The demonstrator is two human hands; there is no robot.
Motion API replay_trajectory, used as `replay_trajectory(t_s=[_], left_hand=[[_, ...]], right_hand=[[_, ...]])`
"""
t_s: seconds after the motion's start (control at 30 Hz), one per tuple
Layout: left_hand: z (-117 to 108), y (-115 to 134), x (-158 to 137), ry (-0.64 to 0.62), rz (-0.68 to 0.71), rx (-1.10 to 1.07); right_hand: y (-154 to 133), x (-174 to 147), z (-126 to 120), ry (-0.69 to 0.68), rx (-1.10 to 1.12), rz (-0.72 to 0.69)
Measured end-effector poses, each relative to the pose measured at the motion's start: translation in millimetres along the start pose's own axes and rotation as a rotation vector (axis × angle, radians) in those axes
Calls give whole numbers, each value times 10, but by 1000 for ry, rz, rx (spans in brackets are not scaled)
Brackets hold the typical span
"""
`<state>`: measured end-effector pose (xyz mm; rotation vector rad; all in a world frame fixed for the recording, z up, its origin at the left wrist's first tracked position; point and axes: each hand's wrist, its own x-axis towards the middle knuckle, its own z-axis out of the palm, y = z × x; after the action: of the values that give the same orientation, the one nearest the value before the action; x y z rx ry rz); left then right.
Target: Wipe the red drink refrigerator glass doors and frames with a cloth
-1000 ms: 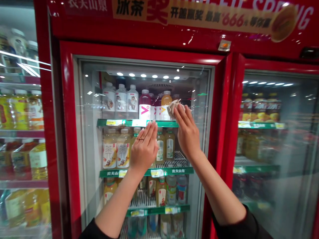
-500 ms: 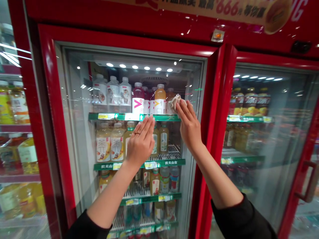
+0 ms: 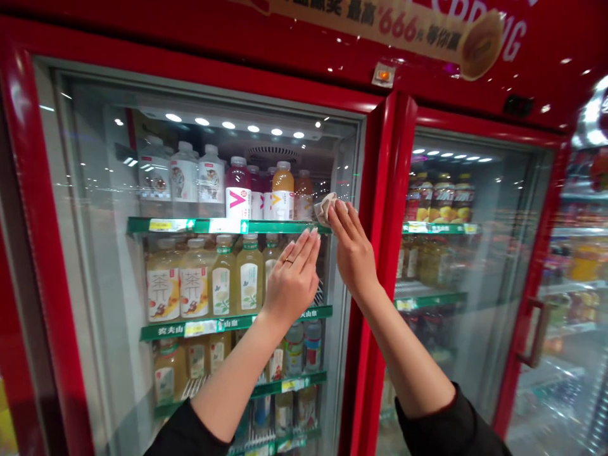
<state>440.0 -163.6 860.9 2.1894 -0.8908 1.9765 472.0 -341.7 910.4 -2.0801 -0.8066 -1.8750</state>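
Observation:
The glass door [image 3: 102,272] of a red drinks fridge fills the middle of the view. My right hand [image 3: 355,253] presses a crumpled pale cloth [image 3: 325,209] to the glass near the door's right edge, about level with the top shelf. Its fingers lie over the cloth and partly hide it. To the left and slightly lower, my left hand [image 3: 291,278] lies against the glass, fingers stretched out and side by side, a ring on one. Nothing shows in it. Behind the glass stand bottles, among them a purple-red one [image 3: 238,190] and an orange one [image 3: 283,196].
Green shelf edges [image 3: 190,328] carry price labels inside the fridge. A second glass door [image 3: 494,240] with a handle [image 3: 536,332] is on the right. Above are a lit orange switch [image 3: 383,75] and a printed banner [image 3: 361,22]. More stocked shelves [image 3: 574,288] stand at far right.
The view has turned to the right. My left hand has slid right across the glass, closer to my right hand. The right hand and cloth have shifted slightly toward the door's right edge.

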Motion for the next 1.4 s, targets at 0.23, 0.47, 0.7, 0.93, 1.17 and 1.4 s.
replay_trajectory(t_s=[0.23,0.47,0.7,0.93,1.17,1.4], left_hand=[[102,30,-50,42,13,56],[62,49,-50,-29,-34,-19],[41,54,-60,-45,-21,9],[22,71,-57,-81,-44,16],[10,87,-60,-72,-35,73],[13,82,-58,-38,-2,195]], right_hand=[[-59,-25,-69,-21,1,-69],[340,-69,-371,46,-173,-107],[158,100,-199,121,-106,-32],[277,-148,-371,44,-118,-176],[94,70,-221,128,-94,-119],[130,-230,-347,8,-101,-204]])
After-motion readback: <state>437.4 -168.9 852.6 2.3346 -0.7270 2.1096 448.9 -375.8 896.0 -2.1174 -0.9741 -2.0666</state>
